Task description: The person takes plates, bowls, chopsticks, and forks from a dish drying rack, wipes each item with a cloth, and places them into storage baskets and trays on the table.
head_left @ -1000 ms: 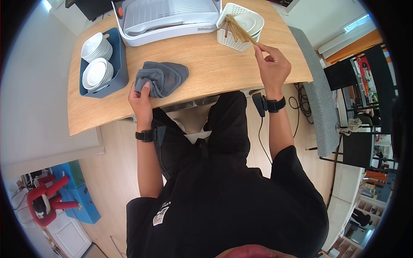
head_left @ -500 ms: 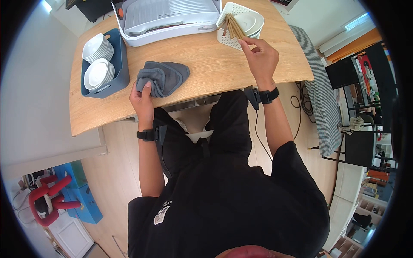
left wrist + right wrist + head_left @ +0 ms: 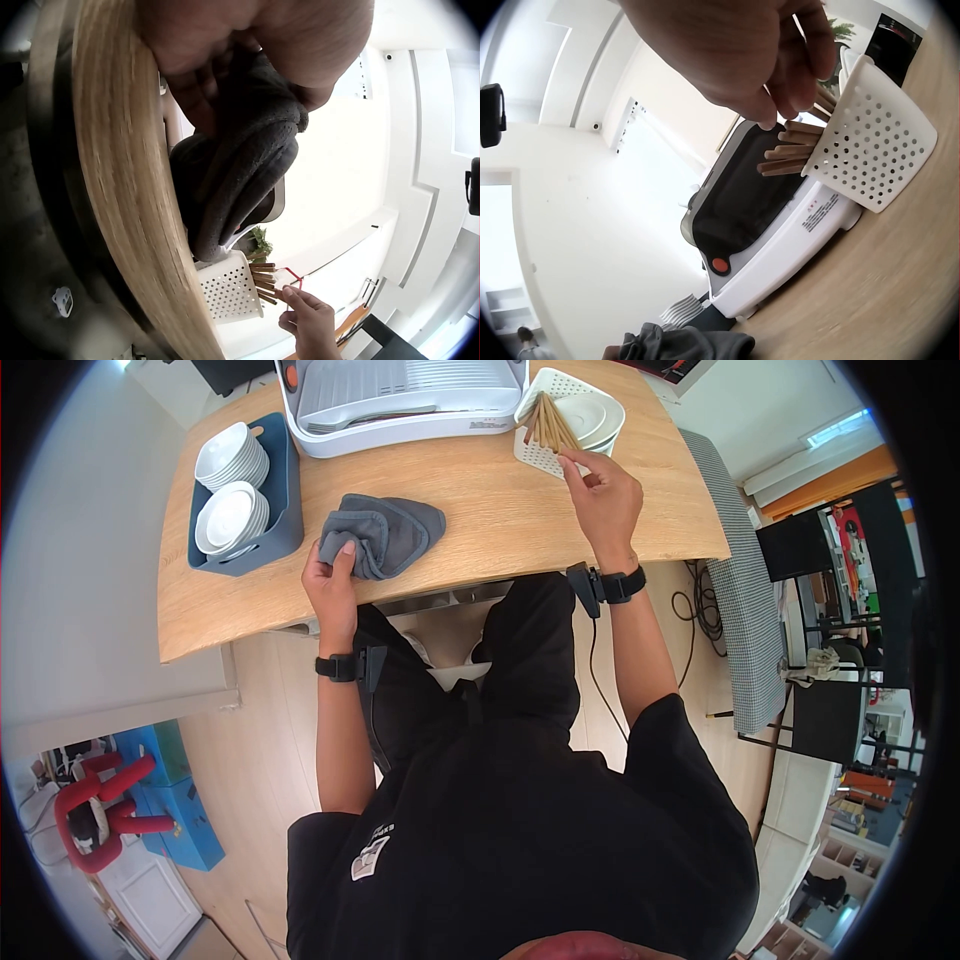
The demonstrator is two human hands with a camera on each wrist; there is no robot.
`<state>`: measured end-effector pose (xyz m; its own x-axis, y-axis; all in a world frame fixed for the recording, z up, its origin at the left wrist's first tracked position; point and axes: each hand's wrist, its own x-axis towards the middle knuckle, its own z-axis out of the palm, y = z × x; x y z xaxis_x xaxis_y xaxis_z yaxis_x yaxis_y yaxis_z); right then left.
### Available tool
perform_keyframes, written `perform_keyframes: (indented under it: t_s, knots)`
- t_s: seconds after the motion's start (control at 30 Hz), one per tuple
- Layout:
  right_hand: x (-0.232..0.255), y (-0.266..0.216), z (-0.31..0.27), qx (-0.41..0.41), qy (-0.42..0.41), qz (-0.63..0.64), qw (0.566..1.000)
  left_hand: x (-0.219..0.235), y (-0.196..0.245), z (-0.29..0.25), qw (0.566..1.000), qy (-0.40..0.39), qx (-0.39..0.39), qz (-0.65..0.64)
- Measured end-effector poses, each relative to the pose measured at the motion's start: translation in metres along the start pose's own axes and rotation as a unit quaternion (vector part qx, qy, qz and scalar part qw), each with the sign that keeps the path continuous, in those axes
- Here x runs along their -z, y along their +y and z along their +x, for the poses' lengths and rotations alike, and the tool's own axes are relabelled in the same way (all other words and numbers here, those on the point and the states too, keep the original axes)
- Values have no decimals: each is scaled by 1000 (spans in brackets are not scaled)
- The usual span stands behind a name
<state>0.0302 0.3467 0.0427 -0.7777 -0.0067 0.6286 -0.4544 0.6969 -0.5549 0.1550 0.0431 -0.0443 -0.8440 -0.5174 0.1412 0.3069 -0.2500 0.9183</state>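
My left hand (image 3: 330, 585) grips the near left corner of a folded grey cloth (image 3: 385, 535) on the table; the left wrist view shows the fingers (image 3: 202, 90) curled round the dark cloth (image 3: 240, 165). At the right, a white perforated basket (image 3: 537, 453) holds white plates (image 3: 585, 415) and several wooden chopsticks (image 3: 548, 425), whose ends stick out over its near rim. My right hand (image 3: 608, 505) is at those ends, thumb and forefinger pinching one chopstick; in the right wrist view the hand (image 3: 742, 52) partly covers the sticks (image 3: 787, 154).
A blue bin (image 3: 287, 495) with stacked white bowls (image 3: 232, 457) stands on the left of the wooden table (image 3: 480, 490). A white dish rack (image 3: 410, 430) with a ribbed tray is at the back, between bin and basket. Cables hang beyond the table's right edge.
My right hand has moved left and slightly up, closer to the basket, and the chopsticks lie less slanted to the right. My left hand keeps hold of the cloth. The head view has shifted slightly.
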Motion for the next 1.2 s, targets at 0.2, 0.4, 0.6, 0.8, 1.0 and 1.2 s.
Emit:
perform_keyframes:
  t_s: [0.2,0.4,0.6,0.8,1.0,1.2]
  knots:
    - [0,-15,2,2,15,43,999,0,0,0,1000,-1,-5,6]
    - [-5,-47,17,62,-9,91,994,-1,2,0,1000,-3,7,-2]
    - [-43,-69,65,184,-86,47,978,2,-4,-1,1000,-13,5,-7]
    - [-116,-65,147,167,-314,-103,929,-3,5,-1,1000,-26,-11,3]
    - [-166,-33,171,133,-493,-180,841,-2,6,-1,999,-37,-3,4]
    - [-161,-50,169,73,-518,-194,830,-1,6,-1,999,-43,-2,4]
